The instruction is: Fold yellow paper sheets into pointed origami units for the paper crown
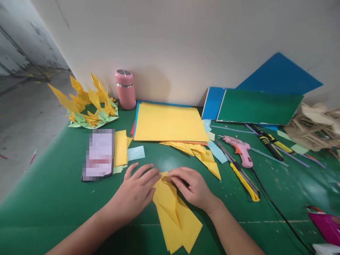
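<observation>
A folded yellow paper (170,209) lies on the green table in front of me, its lower end spreading into several flat points. My right hand (193,186) pinches its top between thumb and forefinger. At the upper left edge, my left hand (140,187) grips the same paper with thumb and forefinger, while its other fingers are spread. The exact fold under the fingertips is hidden. Just behind the hands, folded yellow paper pieces (204,157) stick out from under a stack of yellow sheets (170,122).
On the left are a phone (99,156), a yellow paper crown (92,102) and a pink flask (125,90). On the right lie a yellow utility knife (244,182), scissors (225,152), a pink glue gun (240,150) with its cord, and pliers (269,145). Coloured boards (260,106) lean on the wall.
</observation>
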A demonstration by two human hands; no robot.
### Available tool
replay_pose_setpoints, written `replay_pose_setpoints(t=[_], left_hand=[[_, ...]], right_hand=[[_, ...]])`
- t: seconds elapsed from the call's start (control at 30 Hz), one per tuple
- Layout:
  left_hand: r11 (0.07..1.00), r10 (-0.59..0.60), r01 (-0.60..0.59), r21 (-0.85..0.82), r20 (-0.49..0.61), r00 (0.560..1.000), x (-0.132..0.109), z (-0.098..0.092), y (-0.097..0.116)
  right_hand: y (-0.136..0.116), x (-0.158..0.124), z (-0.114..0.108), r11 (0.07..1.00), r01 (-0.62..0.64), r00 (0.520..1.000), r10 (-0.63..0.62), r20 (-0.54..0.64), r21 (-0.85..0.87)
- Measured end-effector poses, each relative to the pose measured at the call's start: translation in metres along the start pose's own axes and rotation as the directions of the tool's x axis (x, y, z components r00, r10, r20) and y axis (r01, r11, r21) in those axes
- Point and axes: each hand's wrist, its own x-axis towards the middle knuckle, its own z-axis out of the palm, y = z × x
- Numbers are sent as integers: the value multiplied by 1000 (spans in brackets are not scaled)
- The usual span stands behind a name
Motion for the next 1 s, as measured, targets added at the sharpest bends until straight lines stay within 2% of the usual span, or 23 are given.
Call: replay_pose_setpoints(t=[0.2, 0.43, 0.53, 0.67, 0.73, 0.87, 1.0], left_hand=[[1000, -4, 4, -18, 9, 1000, -1, 1, -1], [1000, 28, -28, 8, -3, 1000, -1, 1, -2], [999, 29, -28, 15, -7, 1000, -1, -1, -1], [1000, 10, -9, 9, -37, 999, -2, -1, -2], [1000, 4, -2, 31, -58, 998, -3, 1, -4], [995, 12, 0, 99, -117, 993, -4, 2, -5], [994, 40, -25, 103, -148, 988, -2, 0, -4]], right_hand=[[2, -1, 0, 991, 97, 994, -93, 48, -89], [-2, -1, -6, 984, 107, 993, -99, 61, -140], [1, -2, -7, 992, 76, 997, -75, 6, -97], [4, -3, -9, 1000, -4, 988, 1, -155, -25], [3, -2, -10, 1000, 2, 986, -7, -166, -30], [-4, 0, -9, 985, 96, 994, -102, -34, -140], [-11, 3, -4, 955, 220, 969, -191, 156, -198]])
